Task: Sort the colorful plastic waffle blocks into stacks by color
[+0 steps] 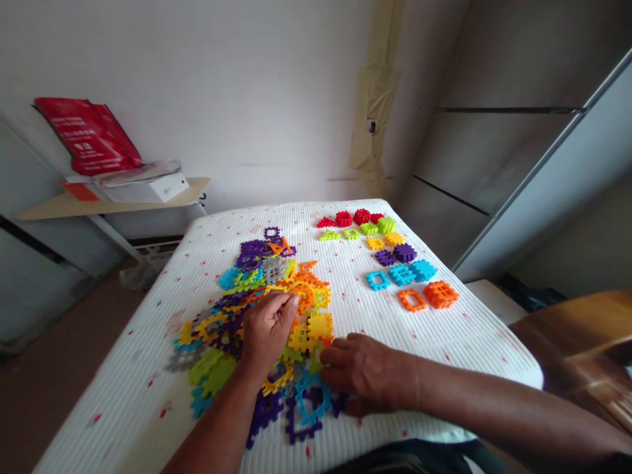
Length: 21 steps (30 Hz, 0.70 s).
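A mixed pile of flat, toothed plastic building pieces in purple, orange, yellow, green, blue and grey lies under and around both hands. Over the middle of the pile, my left hand (269, 327) is closed with its thumb against the curled fingers; whatever it may hold is hidden. My right hand (369, 372) rests low at the pile's right edge, fingers bent down among the pieces, and its fingertips are partly covered. Near those fingertips are a yellow square piece (320, 325) and a blue frame piece (326, 403).
Sorted by colour on the bed-like surface (375, 329) at right are red stacks (361, 215), green (386, 225), yellow (394, 238), purple (405, 252), blue (423, 270) and orange (441, 294). A small shelf (64, 206) stands left; a cabinet (494, 151) stands right.
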Each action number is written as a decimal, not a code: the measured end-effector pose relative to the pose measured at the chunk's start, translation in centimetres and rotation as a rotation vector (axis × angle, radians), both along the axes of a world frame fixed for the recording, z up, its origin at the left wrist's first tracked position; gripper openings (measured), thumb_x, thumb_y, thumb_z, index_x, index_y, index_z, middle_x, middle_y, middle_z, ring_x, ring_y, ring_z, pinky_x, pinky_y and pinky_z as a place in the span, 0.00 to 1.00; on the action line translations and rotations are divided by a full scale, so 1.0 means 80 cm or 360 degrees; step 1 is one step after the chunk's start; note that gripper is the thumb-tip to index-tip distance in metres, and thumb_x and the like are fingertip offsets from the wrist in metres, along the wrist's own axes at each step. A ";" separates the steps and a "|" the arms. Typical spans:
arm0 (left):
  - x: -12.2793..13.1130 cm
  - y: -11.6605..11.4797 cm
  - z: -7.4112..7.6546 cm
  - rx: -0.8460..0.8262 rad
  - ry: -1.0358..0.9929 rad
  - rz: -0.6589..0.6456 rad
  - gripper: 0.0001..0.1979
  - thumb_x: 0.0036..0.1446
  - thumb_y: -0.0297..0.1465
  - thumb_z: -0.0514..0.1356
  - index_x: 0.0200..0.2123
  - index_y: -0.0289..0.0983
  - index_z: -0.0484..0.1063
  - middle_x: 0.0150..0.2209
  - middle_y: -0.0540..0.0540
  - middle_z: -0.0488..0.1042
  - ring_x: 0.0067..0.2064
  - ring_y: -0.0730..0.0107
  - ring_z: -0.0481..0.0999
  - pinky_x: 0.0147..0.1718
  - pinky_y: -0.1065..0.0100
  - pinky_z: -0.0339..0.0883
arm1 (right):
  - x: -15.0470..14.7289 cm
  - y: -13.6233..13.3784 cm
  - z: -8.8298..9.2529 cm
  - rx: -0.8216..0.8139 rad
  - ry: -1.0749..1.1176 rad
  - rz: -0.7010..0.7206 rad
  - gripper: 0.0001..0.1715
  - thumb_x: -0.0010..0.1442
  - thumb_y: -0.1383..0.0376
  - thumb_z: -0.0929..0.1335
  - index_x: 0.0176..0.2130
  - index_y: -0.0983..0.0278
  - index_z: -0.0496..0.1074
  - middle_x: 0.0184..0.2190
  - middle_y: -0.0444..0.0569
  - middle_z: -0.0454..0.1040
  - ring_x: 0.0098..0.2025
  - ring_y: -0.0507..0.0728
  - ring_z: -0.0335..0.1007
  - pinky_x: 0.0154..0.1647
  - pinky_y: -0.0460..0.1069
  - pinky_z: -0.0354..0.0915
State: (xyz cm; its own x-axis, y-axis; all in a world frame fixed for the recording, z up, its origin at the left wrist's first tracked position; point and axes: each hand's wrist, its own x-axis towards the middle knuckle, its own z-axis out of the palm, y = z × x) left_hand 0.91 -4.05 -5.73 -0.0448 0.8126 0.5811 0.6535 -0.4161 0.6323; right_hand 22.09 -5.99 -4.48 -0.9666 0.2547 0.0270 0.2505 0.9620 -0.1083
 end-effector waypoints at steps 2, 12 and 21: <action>0.001 0.000 0.001 -0.0011 -0.0002 0.0001 0.12 0.58 0.35 0.54 0.26 0.36 0.71 0.25 0.49 0.72 0.28 0.72 0.71 0.31 0.71 0.65 | -0.001 -0.005 -0.014 0.0062 0.0014 -0.0063 0.19 0.53 0.55 0.70 0.40 0.65 0.69 0.38 0.50 0.70 0.38 0.57 0.64 0.32 0.50 0.59; 0.000 0.001 0.004 0.0090 0.0059 0.0000 0.12 0.58 0.34 0.55 0.25 0.37 0.71 0.23 0.50 0.72 0.25 0.73 0.70 0.29 0.72 0.64 | -0.001 0.030 -0.017 -0.0069 0.0260 -0.0231 0.06 0.60 0.67 0.64 0.35 0.64 0.71 0.36 0.50 0.73 0.38 0.54 0.67 0.39 0.48 0.63; -0.001 0.002 -0.004 0.0131 0.0099 -0.0132 0.08 0.58 0.31 0.55 0.31 0.36 0.74 0.28 0.47 0.75 0.28 0.73 0.73 0.30 0.72 0.66 | -0.005 0.081 -0.019 -0.1324 0.1104 -0.0811 0.12 0.57 0.59 0.68 0.39 0.64 0.73 0.30 0.44 0.74 0.30 0.50 0.69 0.33 0.46 0.66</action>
